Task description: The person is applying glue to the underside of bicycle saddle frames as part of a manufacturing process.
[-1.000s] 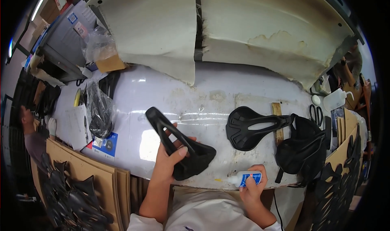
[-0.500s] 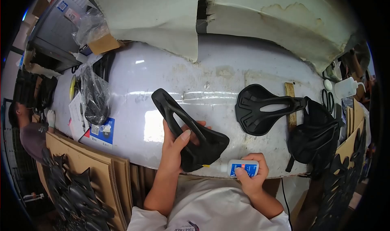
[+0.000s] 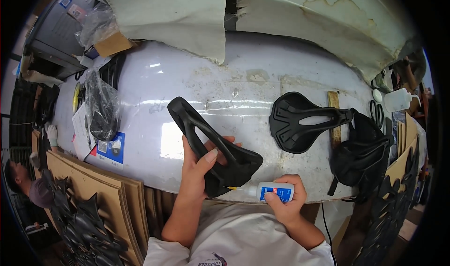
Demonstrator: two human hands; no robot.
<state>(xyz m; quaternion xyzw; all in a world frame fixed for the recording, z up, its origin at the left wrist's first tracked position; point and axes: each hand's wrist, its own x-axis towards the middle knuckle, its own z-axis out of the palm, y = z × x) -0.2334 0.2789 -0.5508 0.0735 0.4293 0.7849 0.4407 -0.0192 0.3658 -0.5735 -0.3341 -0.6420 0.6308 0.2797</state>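
My left hand (image 3: 193, 172) grips a black bicycle saddle (image 3: 243, 162) by its middle, thumb on top and fingers passing beneath. The saddle is tilted, its narrow nose pointing up and left and its wide rear toward me. In my right hand (image 3: 291, 205) is a small white plastic bottle (image 3: 285, 192) with a blue label, held sideways. Its thin nozzle meets the saddle's near rear edge, where a bit of yellow shows; whether anything flows out cannot be seen. A second black saddle (image 3: 290, 128) lies on the table to the right, with a long central slot.
Soft black covers (image 3: 361, 158) lie right of the second saddle, by a wooden strip (image 3: 333, 99). Scissors (image 3: 376, 111) and a white squeeze bottle (image 3: 397, 100) stand farther right. At left are a plastic-wrapped saddle (image 3: 103, 109), cardboard sheets (image 3: 93, 172) and a co-worker (image 3: 21, 177).
My right hand has brought the bottle slightly left, so its nozzle sits closer in at the saddle's rear edge. My left hand keeps its grip. The co-worker at left has leaned lower.
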